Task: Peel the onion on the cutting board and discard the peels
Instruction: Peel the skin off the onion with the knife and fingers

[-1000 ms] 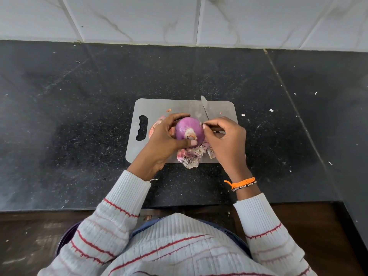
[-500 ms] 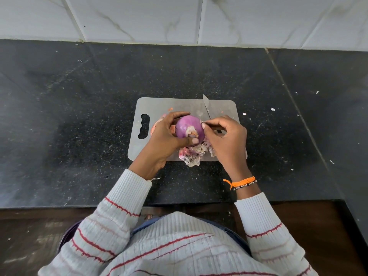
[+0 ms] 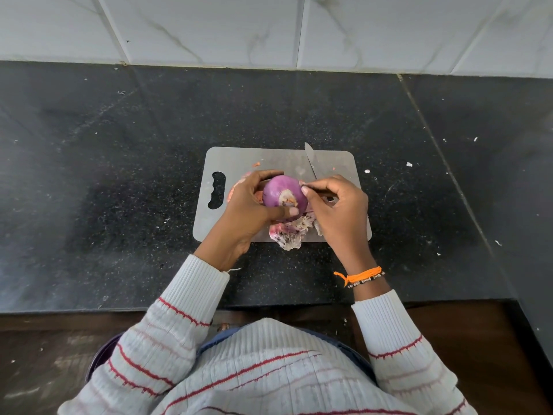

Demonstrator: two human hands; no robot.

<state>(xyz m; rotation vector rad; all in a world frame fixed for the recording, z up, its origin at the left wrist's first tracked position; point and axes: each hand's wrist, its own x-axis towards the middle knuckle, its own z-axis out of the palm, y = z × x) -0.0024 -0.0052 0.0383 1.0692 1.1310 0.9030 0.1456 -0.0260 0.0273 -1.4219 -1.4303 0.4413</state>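
Note:
A purple onion [image 3: 279, 193], its pale root end facing me, is held just above the grey cutting board [image 3: 239, 158]. My left hand [image 3: 248, 211] grips it from the left, thumb across its lower front. My right hand [image 3: 338, 211] pinches a thin edge of skin at the onion's right side with thumb and forefinger. Loose pink and white peels [image 3: 288, 232] lie on the board's near edge below the onion, and more peels [image 3: 232, 190] show behind my left hand. A knife [image 3: 311, 160] lies on the board, its handle mostly hidden under my right hand.
The board sits on a black speckled counter [image 3: 119, 190] with small white scraps [image 3: 409, 164] scattered to the right. A white tiled wall [image 3: 269, 28] backs the counter. A dark round bin [image 3: 98, 360] shows on the floor at my lower left.
Almost nothing differs. My right fingertips have crept slightly up and left along the onion's side, and my left thumb has shifted a little across its front.

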